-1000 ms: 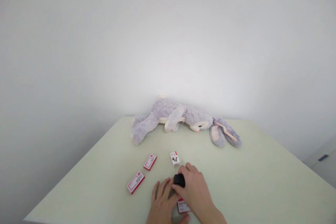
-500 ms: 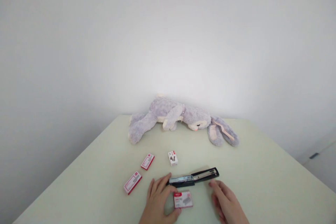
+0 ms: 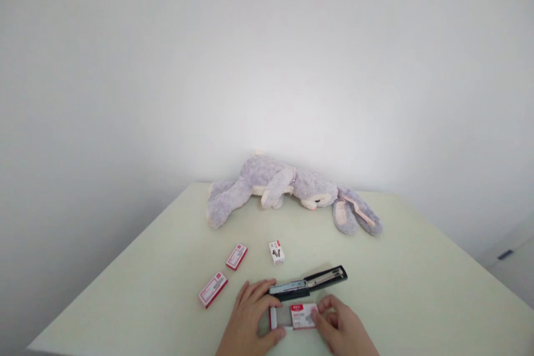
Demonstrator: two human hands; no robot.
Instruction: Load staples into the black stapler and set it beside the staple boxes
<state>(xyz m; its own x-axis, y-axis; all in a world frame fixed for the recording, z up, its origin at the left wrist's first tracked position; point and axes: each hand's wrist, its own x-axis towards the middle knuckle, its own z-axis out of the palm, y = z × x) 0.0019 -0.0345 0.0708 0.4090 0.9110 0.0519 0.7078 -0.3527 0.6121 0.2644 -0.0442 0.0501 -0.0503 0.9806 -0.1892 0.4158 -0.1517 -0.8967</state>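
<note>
Between my hands a small red-and-white staple box (image 3: 303,316) is drawn partly out of its sleeve. Its inner tray (image 3: 284,316) shows on the left side; whether the grey inside is staples I cannot tell. My left hand (image 3: 250,320) pinches the tray end with thumb and index finger, its other fingers resting by the stapler. My right hand (image 3: 344,325) is closed on the right end of the sleeve. Just beyond lies a black stapler (image 3: 308,283), folded wide open with its metal magazine and inner parts exposed.
Two red-and-white boxes (image 3: 213,289) (image 3: 237,256) lie to the left on the pale green table (image 3: 146,278). Past the stapler is a small white box (image 3: 276,252) with a dark picture. A lilac plush rabbit (image 3: 271,178) lies along the back by the wall.
My right hand has moved left and taken hold of the staple box's sleeve. The sleeve has slid right, uncovering the tray, while my left hand stays at the left end.
</note>
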